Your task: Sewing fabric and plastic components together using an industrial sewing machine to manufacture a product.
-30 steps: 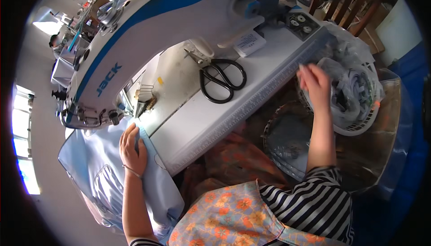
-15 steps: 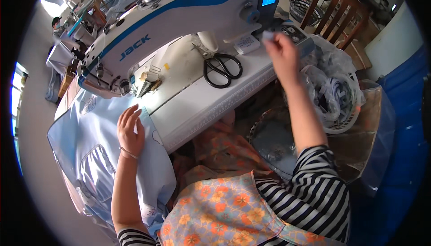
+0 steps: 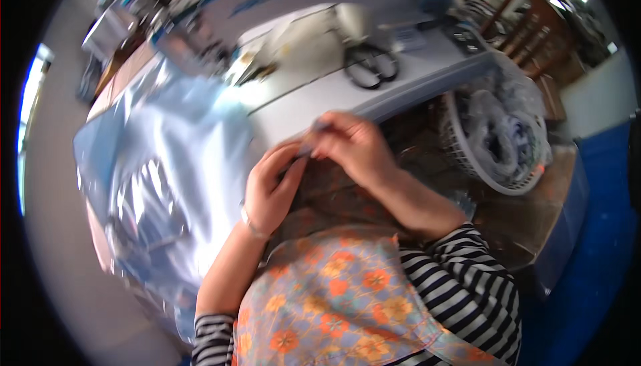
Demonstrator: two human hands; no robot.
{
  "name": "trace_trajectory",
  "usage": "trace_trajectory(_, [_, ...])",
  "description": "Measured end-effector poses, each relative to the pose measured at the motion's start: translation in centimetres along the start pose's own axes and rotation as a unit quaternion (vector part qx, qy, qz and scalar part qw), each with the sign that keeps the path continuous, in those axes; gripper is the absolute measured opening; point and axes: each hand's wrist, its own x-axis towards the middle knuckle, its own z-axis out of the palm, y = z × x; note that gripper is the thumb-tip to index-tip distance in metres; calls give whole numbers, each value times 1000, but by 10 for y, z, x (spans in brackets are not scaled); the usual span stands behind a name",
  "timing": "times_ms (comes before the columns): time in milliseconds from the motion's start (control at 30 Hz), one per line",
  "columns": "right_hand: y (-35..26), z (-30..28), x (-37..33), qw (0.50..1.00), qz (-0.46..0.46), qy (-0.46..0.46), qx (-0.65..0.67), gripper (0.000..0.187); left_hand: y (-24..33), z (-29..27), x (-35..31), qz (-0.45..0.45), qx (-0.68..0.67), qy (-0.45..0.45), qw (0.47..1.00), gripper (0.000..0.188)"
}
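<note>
My left hand (image 3: pixel 270 189) and my right hand (image 3: pixel 355 149) meet over my lap, just off the front edge of the sewing table. Between their pinched fingertips is a small grey-blue piece (image 3: pixel 305 149), perhaps cloth; blur hides its exact kind. To the left, a light blue cloth (image 3: pixel 193 145) with a shiny clear part lies spread across the table, its upper end close to the needle area of the sewing machine (image 3: pixel 300 5). Neither hand touches that cloth. Black-handled scissors (image 3: pixel 370 67) lie on the machine bed.
A white plastic basket (image 3: pixel 461 155) with clear bags and grey strips stands at the right, beside a brown carton (image 3: pixel 534 212). Behind it is a wooden chair (image 3: pixel 534 32). Small metal parts (image 3: pixel 250 72) lie near the needle. A floral apron (image 3: pixel 334 292) covers my lap.
My right hand has come down and left from the machine's right end with the small piece. My left hand has lifted off the blue cloth to meet it. The view has shifted.
</note>
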Motion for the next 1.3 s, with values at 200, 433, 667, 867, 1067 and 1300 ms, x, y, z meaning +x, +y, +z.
trace_trajectory(200, [16,11,-15,992,-120,-35,-5,8,-23,-4,-17,79,186,134,970,47])
trace_trajectory(433, [20,16,-29,914,-339,-94,-203,15,-12,-9,-48,-152,-316,209,913,45])
trace_trajectory(667, [23,24,-32,865,-398,-120,-281,13,-15,-15,-63,-241,-524,31,816,49])
trace_trajectory(867, [12,24,-33,874,-386,-138,-262,9,-22,-16,-61,-218,-480,109,843,29])
trace_trajectory(1067, [3,37,-28,865,-371,-197,-274,18,-24,-30,-56,-2,-19,195,981,31])
trace_trajectory(1300, [26,55,-8,942,-208,-113,-236,14,-13,-25,-52,-42,-266,133,954,38])
